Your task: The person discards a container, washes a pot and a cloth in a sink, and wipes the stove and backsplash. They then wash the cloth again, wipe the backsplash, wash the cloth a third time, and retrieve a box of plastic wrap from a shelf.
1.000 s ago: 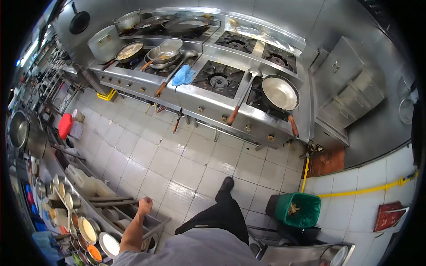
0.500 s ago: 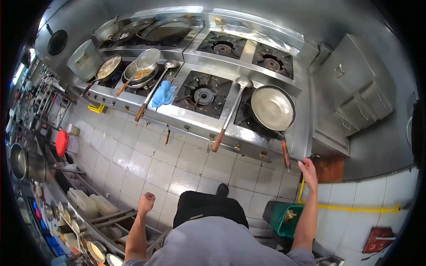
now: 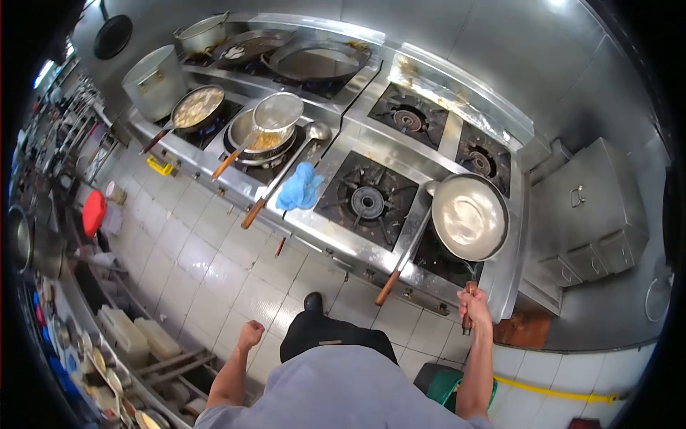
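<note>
The right hand [image 3: 473, 304] is closed around the wooden handle [image 3: 466, 327] of the frying pan [image 3: 469, 217], fingers wrapped fully about the grip, with the butt of the handle showing just below the fist. The pan sits on the front right burner [image 3: 446, 263] of the steel range [image 3: 336, 252], and its bowl appears empty. Its long axis runs from the bowl straight back toward the person. The handle projects past the front edge of the range and out over the floor tiles [image 3: 236, 264], so the bowl lies directly ahead of the gripping fingers, away from the body. The right hand is on the pan, while the left hand [image 3: 251, 334] is well apart from it, clenched into a fist, holding nothing and hanging over the tiles at the person's left side. A ladle [image 3: 404, 254] lies just left of the pan, its wooden grip also overhanging the range edge (roughly parallel to the pan handle, slanted slightly leftward), and neither hand touches it. A blue cloth [image 3: 300, 191] rests on the range further left. Half a second earlier the right hand was open and flat beside the handle's end at the range's right front corner. It has since shifted onto the handle and closed. The left fist is unchanged.
</note>
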Action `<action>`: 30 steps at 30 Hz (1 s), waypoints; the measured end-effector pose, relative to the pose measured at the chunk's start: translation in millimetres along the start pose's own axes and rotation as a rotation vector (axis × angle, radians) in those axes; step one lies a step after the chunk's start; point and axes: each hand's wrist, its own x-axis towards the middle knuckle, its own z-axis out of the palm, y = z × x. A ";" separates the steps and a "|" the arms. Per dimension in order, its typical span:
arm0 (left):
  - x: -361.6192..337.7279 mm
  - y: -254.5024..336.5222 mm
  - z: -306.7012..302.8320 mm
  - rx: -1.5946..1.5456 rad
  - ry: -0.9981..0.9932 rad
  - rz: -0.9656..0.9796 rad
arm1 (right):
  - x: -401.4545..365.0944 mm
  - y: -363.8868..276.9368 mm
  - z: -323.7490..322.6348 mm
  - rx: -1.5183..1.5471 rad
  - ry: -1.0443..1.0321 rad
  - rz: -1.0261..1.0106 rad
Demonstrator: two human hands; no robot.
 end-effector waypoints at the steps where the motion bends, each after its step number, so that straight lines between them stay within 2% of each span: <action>1: 14.1 8.1 -1.8 0.085 -0.054 0.002 | -4.7 -10.4 15.3 0.075 -0.034 -0.008; 3: 51.5 31.3 -4.5 0.132 -0.099 0.018 | -4.6 -27.0 58.5 0.145 -0.055 0.030; 7: 98.1 152.8 -14.8 0.067 -0.218 0.416 | 17.2 -34.0 168.7 0.207 -0.085 0.066; 11: 91.3 293.9 -23.2 -0.310 -0.709 0.214 | 61.4 -10.4 280.1 0.282 -0.122 0.001; 12: 89.9 311.5 -20.8 -0.300 -0.718 0.233 | 74.9 -0.3 303.7 0.316 -0.110 0.012; 13: 89.4 325.7 -19.1 -0.414 -0.868 0.191 | 78.6 -1.5 326.3 0.306 -0.055 0.028; 14: 88.0 338.8 -18.4 -0.526 -1.016 0.143 | 85.3 5.4 343.9 0.187 -0.031 -0.009; 15: 81.3 351.1 -18.8 -0.515 -1.022 0.154 | 87.1 6.9 357.2 0.101 0.029 -0.093; 17: 67.6 362.0 -19.4 -0.721 -1.035 0.077 | 95.4 5.0 350.7 0.216 -0.182 -0.187; 19: 71.9 351.4 -18.8 -0.786 -0.999 0.006 | 77.0 -25.4 316.0 0.193 -0.255 -0.062; 20: 72.6 344.2 -22.0 -0.761 -0.925 0.013 | 100.7 6.7 297.9 -0.057 -0.166 -0.328; 21: 74.4 340.3 -26.3 -0.736 -0.852 0.021 | 113.0 33.6 274.1 -0.503 0.207 -0.675; 22: 74.2 341.3 -33.4 -0.747 -0.792 -0.028 | 87.0 21.2 252.0 -0.714 0.410 -0.537; 24: 87.7 336.5 -51.6 -0.766 -0.812 -0.037 | 79.1 48.0 210.4 -1.007 0.530 -0.384; 25: 95.0 333.1 -60.9 -0.793 -0.816 -0.049 | 78.0 66.1 197.3 -1.008 0.539 -0.373; 27: 104.9 331.2 -71.2 -0.777 -0.829 -0.021 | 82.8 105.1 176.3 -0.566 0.500 -0.187; 28: 109.3 332.2 -73.2 -0.770 -0.830 0.013 | 87.9 118.7 169.6 -0.566 0.509 -0.188; 30: 114.4 334.6 -73.4 -0.769 -0.836 0.014 | 95.0 139.0 156.9 -0.457 0.724 -0.161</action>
